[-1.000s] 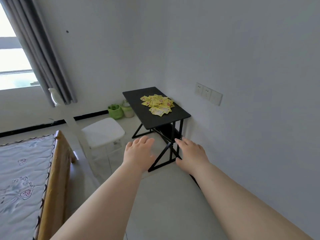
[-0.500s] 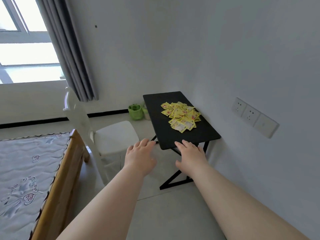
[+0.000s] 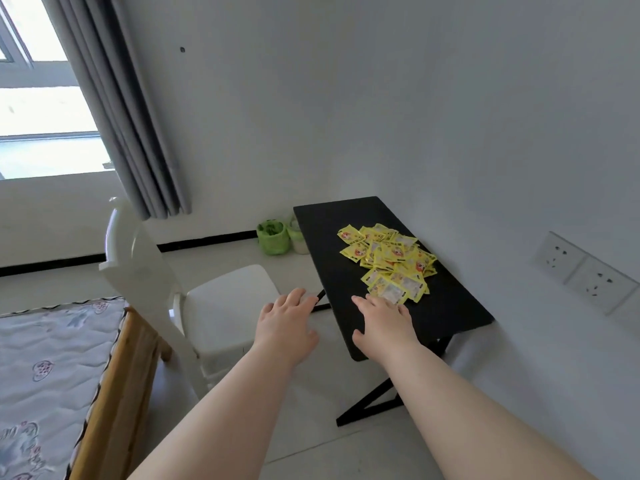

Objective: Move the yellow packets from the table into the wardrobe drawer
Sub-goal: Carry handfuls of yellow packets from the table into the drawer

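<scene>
Both hands, left hand (image 3: 284, 325) and right hand (image 3: 384, 320), empty with grip wide; right over counter (image 3: 332, 244) near yellow packets (image 3: 389, 261).

I have both bare arms stretched forward and slightly inward, entering from the bottom of the view, forearms uncovered and palms facing down. My left hand (image 3: 285, 327) is flat and relaxed, fingers loosely extended and close together, thumb tucked toward the inner side, holding nothing. My right hand (image 3: 382, 323) sits level with it and a little farther forward, fingers spread slightly and reaching ahead, thumb angled out to the left, also empty. The two hands are near each other but apart, with a clear gap between them. Both wrists are straight, in line with the forearms.
</scene>
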